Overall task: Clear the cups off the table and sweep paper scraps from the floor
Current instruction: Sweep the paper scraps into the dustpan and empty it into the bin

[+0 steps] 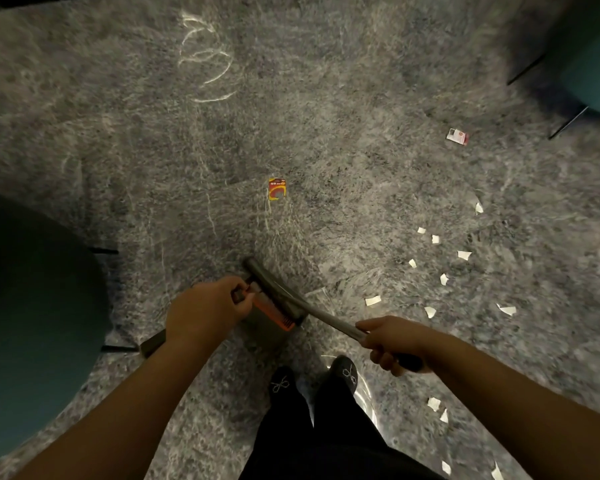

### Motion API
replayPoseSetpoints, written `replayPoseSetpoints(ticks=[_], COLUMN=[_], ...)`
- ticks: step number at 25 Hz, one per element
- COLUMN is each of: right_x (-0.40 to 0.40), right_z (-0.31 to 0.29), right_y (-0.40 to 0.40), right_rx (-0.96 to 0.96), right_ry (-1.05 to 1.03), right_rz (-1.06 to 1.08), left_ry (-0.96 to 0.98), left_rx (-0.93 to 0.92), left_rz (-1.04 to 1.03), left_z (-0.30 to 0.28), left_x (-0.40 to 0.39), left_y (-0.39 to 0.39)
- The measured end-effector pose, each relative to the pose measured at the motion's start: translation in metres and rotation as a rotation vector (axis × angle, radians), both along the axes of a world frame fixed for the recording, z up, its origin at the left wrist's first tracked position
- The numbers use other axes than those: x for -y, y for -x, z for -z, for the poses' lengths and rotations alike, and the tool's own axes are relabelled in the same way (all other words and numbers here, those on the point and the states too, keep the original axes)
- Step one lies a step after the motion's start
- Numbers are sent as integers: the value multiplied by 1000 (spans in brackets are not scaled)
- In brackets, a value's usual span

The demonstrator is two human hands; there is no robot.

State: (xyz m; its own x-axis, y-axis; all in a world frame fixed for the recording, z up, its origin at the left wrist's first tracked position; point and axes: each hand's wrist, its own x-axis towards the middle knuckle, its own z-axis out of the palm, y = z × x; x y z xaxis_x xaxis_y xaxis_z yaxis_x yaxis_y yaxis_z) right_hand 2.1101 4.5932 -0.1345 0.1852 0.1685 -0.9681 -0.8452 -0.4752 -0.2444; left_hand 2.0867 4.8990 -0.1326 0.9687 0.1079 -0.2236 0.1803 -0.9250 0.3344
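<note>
Grey broom handle [340,328] gripped by right hand [394,344].

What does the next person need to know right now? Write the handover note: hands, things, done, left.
Left hand: grips the dustpan handle; the pan sits low by the feet.
Right hand: grips the broom handle; the head is just above the pan.
White paper scraps lie scattered on the floor to the right, some near the right foot. A red-yellow wrapper lies ahead; a red-white one far right.
Done: none visibly collected; the pan's inside is hard to see.
Left: sweep all scraps and wrappers. Table and cups are out of view.
</note>
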Motion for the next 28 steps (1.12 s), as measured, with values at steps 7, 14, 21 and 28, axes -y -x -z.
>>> replayPoseSetpoints(ticks=[7,14,21,28], right_x=[-2,-14,-23,-27], right_z=[-23,-30,-19,8], right_y=[17,-20,-113,-258], right_rx=[105,213,252,209], right_ry=[-30,-56,-96,-41], right_rz=[137,272,394,433], left_ry=[9,8,8,-83], left_rx=[14,31,164,78], left_rz=[9,-101,-183,-132], left_z=[0,-9,-15,-13], left_x=[-16,-31,-57,-77], left_y=[20,7,-79,-220])
